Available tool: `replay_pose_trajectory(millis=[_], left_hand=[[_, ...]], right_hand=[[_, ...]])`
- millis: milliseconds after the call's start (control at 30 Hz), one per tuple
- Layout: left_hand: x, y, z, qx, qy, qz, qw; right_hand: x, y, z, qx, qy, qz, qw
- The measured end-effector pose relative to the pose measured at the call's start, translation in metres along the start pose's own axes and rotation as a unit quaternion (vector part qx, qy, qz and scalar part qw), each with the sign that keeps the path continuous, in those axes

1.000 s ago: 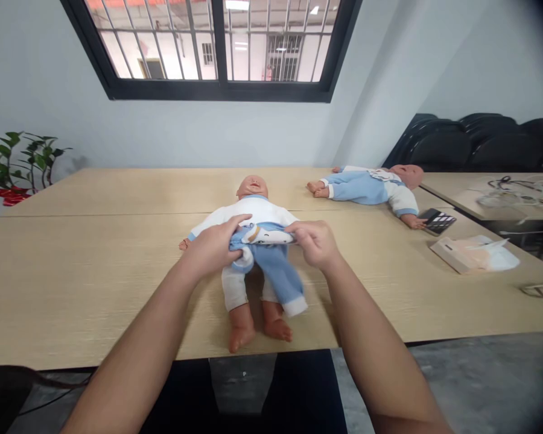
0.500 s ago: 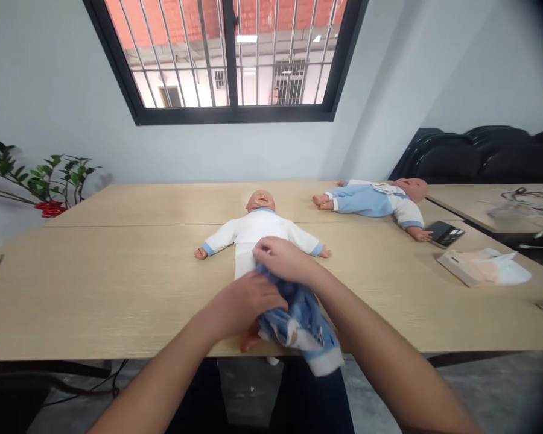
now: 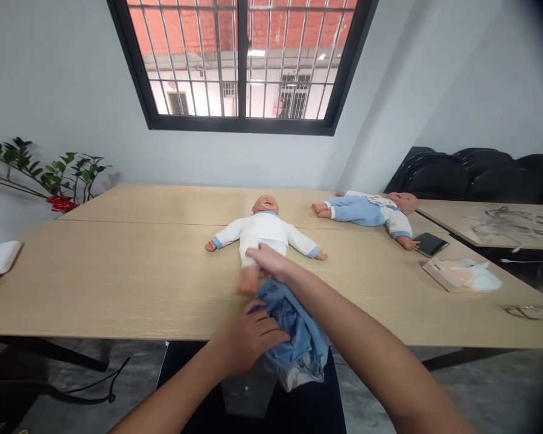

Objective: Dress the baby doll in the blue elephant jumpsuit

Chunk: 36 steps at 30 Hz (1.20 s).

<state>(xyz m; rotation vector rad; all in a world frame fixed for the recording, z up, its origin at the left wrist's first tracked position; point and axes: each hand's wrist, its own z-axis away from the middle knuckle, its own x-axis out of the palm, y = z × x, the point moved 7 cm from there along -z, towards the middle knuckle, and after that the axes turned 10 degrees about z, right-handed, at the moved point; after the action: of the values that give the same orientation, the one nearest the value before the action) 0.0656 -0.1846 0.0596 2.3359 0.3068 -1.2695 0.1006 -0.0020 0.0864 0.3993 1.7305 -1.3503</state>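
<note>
A baby doll [image 3: 265, 229] in a white top with blue cuffs lies on its back, feet toward me. Its bare foot [image 3: 248, 282] and white-clad leg show on the left side. My right hand [image 3: 271, 262] is closed over the doll's other leg near the hip, hiding most of that leg; its fingertips are partly hidden. Below it, my left hand [image 3: 253, 331] grips bunched blue denim pants [image 3: 298, 328] with white lining showing. The denim hangs past the table's front edge over my lap, one end under my right wrist.
A second doll [image 3: 362, 208] in light blue lies at the back right. Near it are a black phone [image 3: 431, 244], a tissue pack [image 3: 461, 275] and glasses [image 3: 531, 312]. A white box [image 3: 0, 259] sits far left, with a plant [image 3: 58, 181] behind. Cables [image 3: 516, 223] lie on the right-hand table.
The denim has come down toward me, baring the doll's foot and leg on the left. My left hand has moved down with it, while my right stays near the doll's hip.
</note>
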Motion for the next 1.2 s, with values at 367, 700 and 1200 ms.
replay_pose_trajectory(millis=[367,700,1200], left_hand=[[-0.037,-0.066,0.048,-0.198,0.295,0.002,0.935],[-0.018,-0.112,0.076,-0.383,0.412,0.311,0.766],[-0.031,-0.111,0.083,-0.403,0.505,0.367,0.669]], right_hand=[[0.005,0.022,0.020,0.086,0.024,-0.151,0.985],[-0.004,0.015,0.019,0.090,0.083,-0.009,0.992],[0.013,-0.011,0.021,0.060,0.101,0.026,0.993]])
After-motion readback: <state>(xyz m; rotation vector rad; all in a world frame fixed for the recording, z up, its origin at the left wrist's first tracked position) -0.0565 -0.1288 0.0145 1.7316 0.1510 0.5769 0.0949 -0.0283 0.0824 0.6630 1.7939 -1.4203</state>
